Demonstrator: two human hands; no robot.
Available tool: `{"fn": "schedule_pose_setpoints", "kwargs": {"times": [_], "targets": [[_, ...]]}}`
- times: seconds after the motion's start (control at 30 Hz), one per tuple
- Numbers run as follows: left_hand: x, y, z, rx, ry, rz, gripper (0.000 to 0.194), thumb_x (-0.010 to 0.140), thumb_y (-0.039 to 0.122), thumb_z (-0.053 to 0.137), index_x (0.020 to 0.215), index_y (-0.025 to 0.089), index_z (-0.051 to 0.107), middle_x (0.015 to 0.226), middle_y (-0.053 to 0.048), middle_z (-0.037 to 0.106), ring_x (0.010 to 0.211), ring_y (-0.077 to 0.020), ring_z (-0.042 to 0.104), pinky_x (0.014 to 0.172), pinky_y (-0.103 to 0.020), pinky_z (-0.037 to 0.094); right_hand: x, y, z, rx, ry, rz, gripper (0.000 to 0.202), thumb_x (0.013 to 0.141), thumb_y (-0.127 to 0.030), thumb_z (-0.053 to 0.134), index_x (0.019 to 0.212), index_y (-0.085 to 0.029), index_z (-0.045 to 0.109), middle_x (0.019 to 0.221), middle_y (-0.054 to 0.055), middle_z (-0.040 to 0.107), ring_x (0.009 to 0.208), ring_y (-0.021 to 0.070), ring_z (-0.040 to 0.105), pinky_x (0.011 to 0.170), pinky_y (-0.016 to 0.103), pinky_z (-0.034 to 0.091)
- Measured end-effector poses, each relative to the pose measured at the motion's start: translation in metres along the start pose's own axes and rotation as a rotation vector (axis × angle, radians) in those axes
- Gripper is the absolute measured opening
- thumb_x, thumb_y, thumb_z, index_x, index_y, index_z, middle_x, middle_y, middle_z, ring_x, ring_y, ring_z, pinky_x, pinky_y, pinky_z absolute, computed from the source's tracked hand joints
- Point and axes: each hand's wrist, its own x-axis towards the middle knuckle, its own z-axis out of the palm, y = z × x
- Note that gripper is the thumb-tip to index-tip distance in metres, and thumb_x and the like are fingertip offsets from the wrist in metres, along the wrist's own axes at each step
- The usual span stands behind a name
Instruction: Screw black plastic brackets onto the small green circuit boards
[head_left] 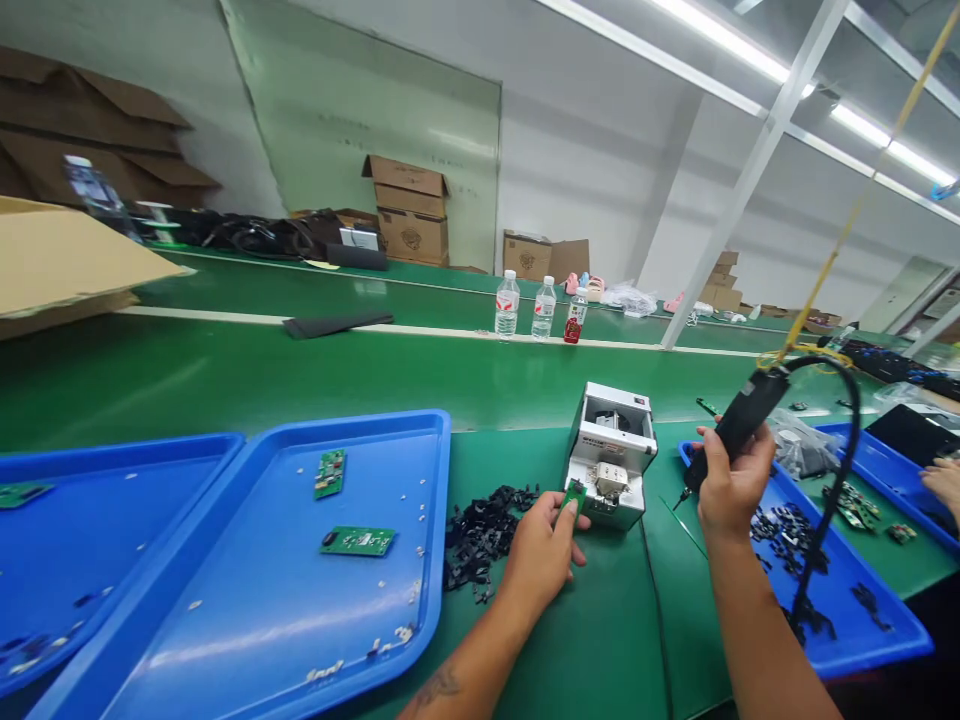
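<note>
Between the thumb and fingers of my left hand [544, 548] is a small green circuit board [574, 494]. It is held close to the front of a white and grey screw feeder machine [611, 455]. My right hand [736, 475] is wrapped round a black electric screwdriver [742, 420], which hangs from a yellow cord [832, 265] and has its bit pointing down to the left. A heap of small black parts [484, 535] lies on the green mat left of the machine. Two more circuit boards [358, 541] rest in the blue tray [442, 500] at the left.
A second blue tray [225, 445] stands at the far left. At the right a blue tray [885, 640] holds black parts, and another person's hand [943, 488] shows at the edge. Two water bottles [507, 305] and a red-labelled bottle [576, 316] stand behind the machine.
</note>
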Motion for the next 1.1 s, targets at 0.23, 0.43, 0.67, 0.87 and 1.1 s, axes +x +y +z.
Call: {"fn": "schedule_pose_setpoints", "kwargs": {"times": [0.23, 0.43, 0.67, 0.87, 1.1], "targets": [[-0.002, 0.028, -0.035, 0.096, 0.071, 0.009, 0.051, 0.085, 0.064, 0.056, 0.104, 0.017, 0.060, 0.076, -0.004, 0.072, 0.036, -0.0097, 0.047, 0.038, -0.022, 0.030, -0.016, 0.029, -0.003, -0.258, -0.016, -0.075, 0.089, 0.084, -0.038, 0.076, 0.156, -0.023, 0.025, 0.152, 0.022, 0.037, 0.125, 0.0288, 0.058, 0.106, 0.052, 0.050], [0.016, 0.044, -0.079, 0.375, 0.172, -0.006, 0.042, 0.084, 0.056, 0.060, 0.095, 0.017, 0.070, 0.063, -0.003, 0.069, 0.044, -0.0146, 0.049, 0.045, -0.023, 0.031, -0.050, 0.008, -0.006, -0.439, -0.304, -0.604, 0.044, 0.088, -0.022, 0.071, 0.131, -0.029, 0.062, 0.125, 0.010, 0.060, 0.120, 0.0295, 0.058, 0.103, 0.051, 0.046], [0.068, 0.052, -0.083, 0.478, 0.246, 0.104, 0.030, 0.089, 0.035, 0.061, 0.105, 0.014, 0.075, 0.077, -0.007, 0.076, 0.059, -0.0177, 0.064, 0.057, -0.024, 0.043, -0.078, 0.002, -0.003, -0.341, -0.494, -0.551, 0.024, 0.092, -0.021, 0.068, 0.115, -0.026, 0.069, 0.118, 0.009, 0.064, 0.109, 0.0264, 0.061, 0.095, 0.049, 0.047], [0.100, 0.069, -0.096, 0.633, 0.371, 0.182, 0.060, 0.098, 0.030, 0.056, 0.153, 0.007, 0.044, 0.140, -0.024, 0.063, 0.118, -0.0263, 0.068, 0.099, -0.035, 0.052, -0.075, 0.020, -0.004, -0.326, -0.516, -0.488, 0.021, 0.094, -0.025, 0.068, 0.115, -0.024, 0.071, 0.117, 0.010, 0.064, 0.110, 0.0277, 0.059, 0.096, 0.050, 0.046], [0.016, 0.085, -0.181, 0.948, 0.262, -0.008, 0.050, 0.074, 0.000, 0.066, 0.121, 0.016, 0.073, 0.133, -0.013, 0.070, 0.129, -0.0297, 0.061, 0.117, -0.041, 0.040, -0.075, 0.009, -0.003, -0.260, -0.603, -0.477, 0.021, 0.094, -0.018, 0.068, 0.114, -0.021, 0.070, 0.113, 0.011, 0.065, 0.109, 0.0258, 0.059, 0.096, 0.045, 0.047]]}}
